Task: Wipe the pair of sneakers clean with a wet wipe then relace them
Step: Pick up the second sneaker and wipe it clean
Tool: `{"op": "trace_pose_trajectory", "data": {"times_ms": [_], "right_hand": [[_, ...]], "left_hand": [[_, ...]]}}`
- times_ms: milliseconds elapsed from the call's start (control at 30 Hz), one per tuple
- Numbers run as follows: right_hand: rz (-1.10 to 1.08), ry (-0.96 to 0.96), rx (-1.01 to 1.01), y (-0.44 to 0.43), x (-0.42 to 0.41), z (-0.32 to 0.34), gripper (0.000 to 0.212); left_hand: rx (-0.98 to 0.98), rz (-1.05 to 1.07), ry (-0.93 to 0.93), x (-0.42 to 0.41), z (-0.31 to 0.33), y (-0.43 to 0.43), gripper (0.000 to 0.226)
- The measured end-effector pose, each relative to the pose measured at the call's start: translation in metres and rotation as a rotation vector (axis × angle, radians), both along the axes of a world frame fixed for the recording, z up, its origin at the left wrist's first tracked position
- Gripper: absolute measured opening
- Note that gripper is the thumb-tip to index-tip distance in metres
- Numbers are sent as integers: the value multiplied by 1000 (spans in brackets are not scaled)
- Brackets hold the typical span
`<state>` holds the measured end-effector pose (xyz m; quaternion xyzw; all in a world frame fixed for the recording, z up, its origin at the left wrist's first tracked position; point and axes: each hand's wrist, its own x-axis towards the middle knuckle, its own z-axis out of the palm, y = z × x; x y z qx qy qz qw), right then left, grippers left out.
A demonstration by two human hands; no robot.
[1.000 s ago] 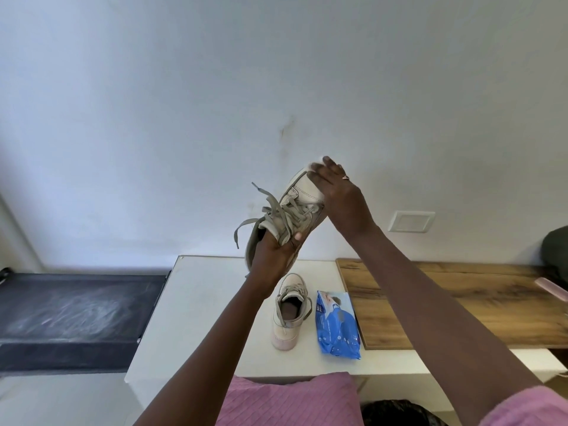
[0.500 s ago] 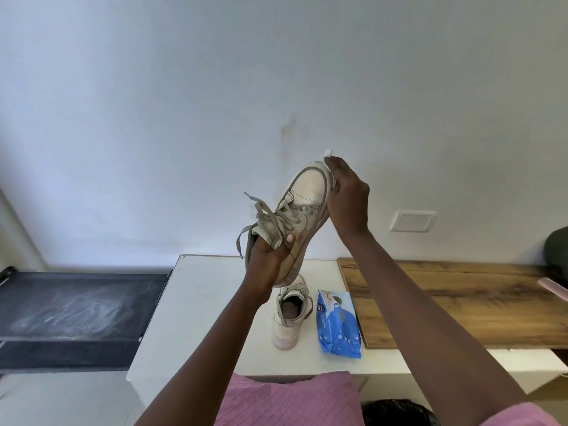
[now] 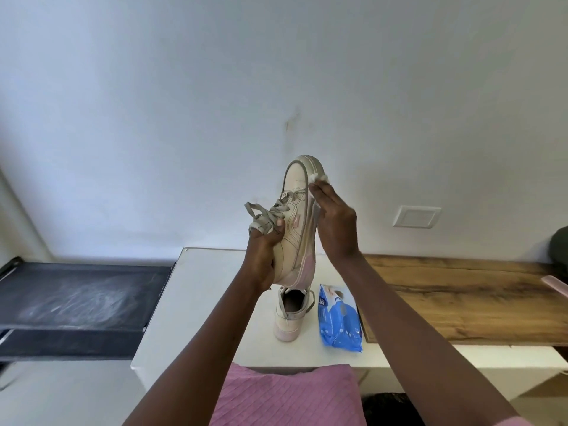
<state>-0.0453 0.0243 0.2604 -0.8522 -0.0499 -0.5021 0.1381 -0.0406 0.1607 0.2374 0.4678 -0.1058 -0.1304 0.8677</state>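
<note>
My left hand [image 3: 261, 256] grips a cream sneaker [image 3: 296, 216] around its heel and tongue and holds it up in front of the wall, toe upward, grey laces hanging loose to the left. My right hand [image 3: 336, 222] presses a white wet wipe [image 3: 319, 178] against the sole edge on the sneaker's right side, fingers straight along it. Most of the wipe is hidden under the hand. The second sneaker [image 3: 290, 313] stands on the white table [image 3: 196, 302], heel toward me. A blue wet wipe pack [image 3: 339, 321] lies right of it.
A wooden board [image 3: 461, 299] covers the table's right part. A dark flat surface [image 3: 76, 299] sits to the left, lower than the table. A white wall plate [image 3: 416, 216] is on the wall. A pink cushion or garment [image 3: 285, 395] lies at the bottom.
The sneaker has turned more upright, toe higher. My right hand slid with the wipe from the toe cap down along the right sole edge.
</note>
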Motion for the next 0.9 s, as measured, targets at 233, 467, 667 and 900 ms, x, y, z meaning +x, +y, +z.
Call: {"op": "trace_pose_trajectory", "data": {"times_ms": [233,467,667,900], "right_hand": [[28,96,-7,-14,22,50,40],[107,57,-43,-8,11,35,44],[132,-41,-52,-1,-9,1,38],[209,-22,-198,1,-24,-23,27]], "left_hand": [[-19,-37,22,1,-3,1,36],[-124,-77,97,4,-3,4,29],[-203,-76,208,0,-4,1,49],[-310,-169,292,-1,1,4,40]]}}
